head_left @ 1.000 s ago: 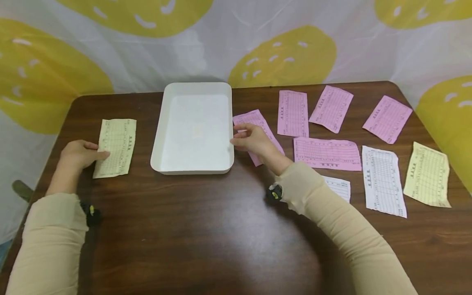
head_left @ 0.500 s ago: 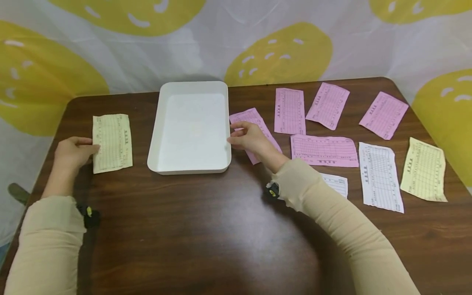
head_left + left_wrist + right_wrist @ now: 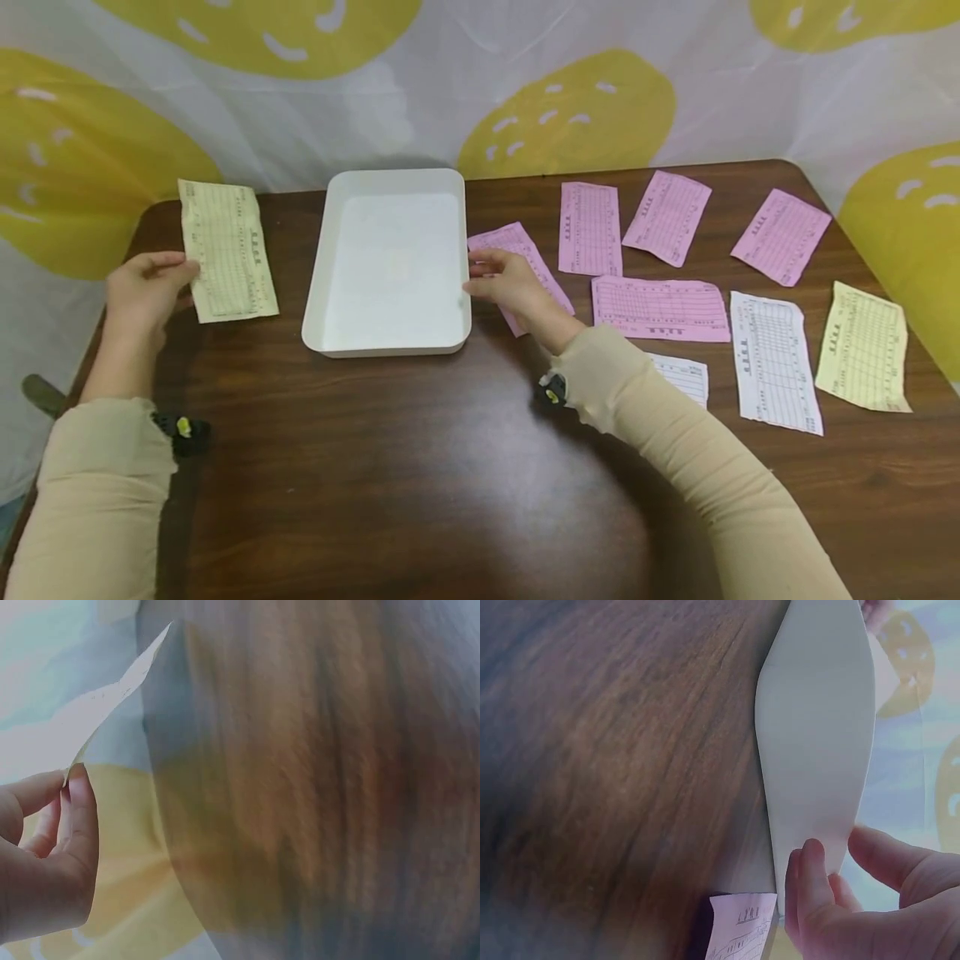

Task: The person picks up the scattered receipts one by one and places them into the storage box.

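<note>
My left hand (image 3: 147, 287) pinches the left edge of a yellow printed paper slip (image 3: 231, 254) between thumb and fingers, left of the white tray. In the left wrist view, the slip (image 3: 109, 705) stands off the table, seen nearly edge-on and tilted. My right hand (image 3: 510, 287) holds the right rim of the white rectangular tray (image 3: 309, 312), which has nothing in it. In the right wrist view, the thumb lies at the rim and the fingers (image 3: 814, 874) touch the tray's outer wall (image 3: 814, 735). A pink slip (image 3: 501, 237) lies partly under my right hand.
Several more pink slips (image 3: 590, 229) lie on the brown table (image 3: 360, 467) right of the tray. Farther right are a white slip (image 3: 775, 362) and another yellow slip (image 3: 862, 348). My right sleeve partly covers a second white slip (image 3: 686, 375). A lemon-patterned curtain (image 3: 420, 108) hangs behind.
My left hand has taken the yellow slip by its edge and raised it off the table, away from me. The right hand stays at the tray's rim.
</note>
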The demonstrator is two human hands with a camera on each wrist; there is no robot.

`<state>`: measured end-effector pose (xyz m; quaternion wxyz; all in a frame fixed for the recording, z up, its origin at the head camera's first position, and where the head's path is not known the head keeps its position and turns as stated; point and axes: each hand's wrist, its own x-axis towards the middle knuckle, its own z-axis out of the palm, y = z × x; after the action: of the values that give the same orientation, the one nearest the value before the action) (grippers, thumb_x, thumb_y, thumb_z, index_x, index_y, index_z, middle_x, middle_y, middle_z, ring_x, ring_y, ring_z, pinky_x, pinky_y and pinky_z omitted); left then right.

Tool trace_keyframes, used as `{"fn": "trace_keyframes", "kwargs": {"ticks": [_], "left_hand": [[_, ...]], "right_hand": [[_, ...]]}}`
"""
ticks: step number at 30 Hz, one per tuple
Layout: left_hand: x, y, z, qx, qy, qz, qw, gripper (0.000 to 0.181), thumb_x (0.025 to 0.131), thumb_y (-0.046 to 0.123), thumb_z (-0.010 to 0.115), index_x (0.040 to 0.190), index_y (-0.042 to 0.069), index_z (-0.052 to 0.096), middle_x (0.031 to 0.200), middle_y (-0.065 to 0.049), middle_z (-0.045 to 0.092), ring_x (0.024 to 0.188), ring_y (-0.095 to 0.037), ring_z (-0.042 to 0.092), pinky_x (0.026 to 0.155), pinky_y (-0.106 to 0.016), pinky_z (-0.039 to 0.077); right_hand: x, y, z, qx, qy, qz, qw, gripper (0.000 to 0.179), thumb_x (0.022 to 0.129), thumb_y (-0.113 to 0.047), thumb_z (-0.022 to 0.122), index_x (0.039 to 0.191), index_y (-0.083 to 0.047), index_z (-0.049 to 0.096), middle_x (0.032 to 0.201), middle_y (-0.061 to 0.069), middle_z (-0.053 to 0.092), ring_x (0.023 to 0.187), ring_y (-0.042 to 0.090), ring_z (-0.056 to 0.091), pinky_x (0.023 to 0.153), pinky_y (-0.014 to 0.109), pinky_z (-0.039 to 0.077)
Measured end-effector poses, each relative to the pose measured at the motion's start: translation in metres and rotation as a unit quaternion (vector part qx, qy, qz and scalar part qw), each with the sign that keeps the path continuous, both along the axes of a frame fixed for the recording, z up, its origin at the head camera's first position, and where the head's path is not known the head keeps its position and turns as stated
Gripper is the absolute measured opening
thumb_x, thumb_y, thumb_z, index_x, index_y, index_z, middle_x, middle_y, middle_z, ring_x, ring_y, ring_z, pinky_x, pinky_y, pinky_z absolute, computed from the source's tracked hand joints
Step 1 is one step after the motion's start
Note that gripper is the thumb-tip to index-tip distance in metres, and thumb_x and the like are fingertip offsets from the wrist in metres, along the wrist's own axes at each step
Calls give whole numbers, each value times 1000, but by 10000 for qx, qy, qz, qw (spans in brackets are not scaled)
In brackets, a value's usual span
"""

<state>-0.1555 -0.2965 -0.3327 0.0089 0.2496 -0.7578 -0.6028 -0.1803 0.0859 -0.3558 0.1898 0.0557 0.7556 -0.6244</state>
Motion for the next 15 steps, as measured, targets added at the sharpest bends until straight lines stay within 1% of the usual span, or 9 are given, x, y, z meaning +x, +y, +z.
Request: {"fn": "trace_keyframes", "kwargs": {"ticks": [2,5,6,8,10,12,13,15], "left_hand": [[0,4,4,361,182,199,9990,9,90,13,61,95,18,55,76,16,56,67,4,54,54,-12,49],[0,10,9,785,398,405,9953,11,90,13,62,98,17,57,81,15,58,71,3,57,56,-12,51],[0,12,11,954,487,458,9932,12,90,12,63,98,17,57,83,14,59,71,2,58,57,-12,52],[-1,16,13,1380,717,529,9864,13,88,10,64,98,15,58,85,11,61,71,0,61,57,-14,53],[-2,21,16,1720,927,518,9794,13,87,8,66,97,14,60,85,8,62,69,-2,63,58,-15,54],[-2,26,18,2000,1088,420,9728,14,86,7,67,97,13,60,85,6,63,68,-4,64,58,-16,54],[-2,29,19,2087,1135,364,9707,14,86,7,67,96,13,60,84,5,62,68,-4,64,58,-16,54],[-3,36,21,2109,1144,200,9706,15,86,8,67,99,13,59,83,5,63,69,-4,63,59,-16,54]], "right_hand": [[1,0,0,-1,74,26,10000,54,87,9,58,139,4,43,135,26,52,123,34,52,103,38,47],[2,-1,0,10,130,33,9999,54,87,10,57,139,4,43,135,26,52,123,34,52,103,38,46],[2,-1,0,12,135,32,9999,55,87,10,57,139,4,43,135,26,52,123,33,52,103,38,47],[2,-2,0,19,132,23,9999,55,87,10,57,139,4,43,135,26,53,122,32,53,103,37,47],[3,-2,0,20,135,14,9999,55,87,10,57,139,3,43,134,26,53,122,32,53,103,37,47],[3,-2,1,17,152,7,9999,54,87,10,57,139,4,43,134,26,53,121,32,53,103,38,47],[3,-2,1,25,165,2,9999,54,87,10,57,139,4,44,134,26,53,121,32,53,103,38,47],[3,-2,1,22,197,-5,9998,54,86,11,57,138,4,44,133,27,53,120,32,54,102,38,47]]}}
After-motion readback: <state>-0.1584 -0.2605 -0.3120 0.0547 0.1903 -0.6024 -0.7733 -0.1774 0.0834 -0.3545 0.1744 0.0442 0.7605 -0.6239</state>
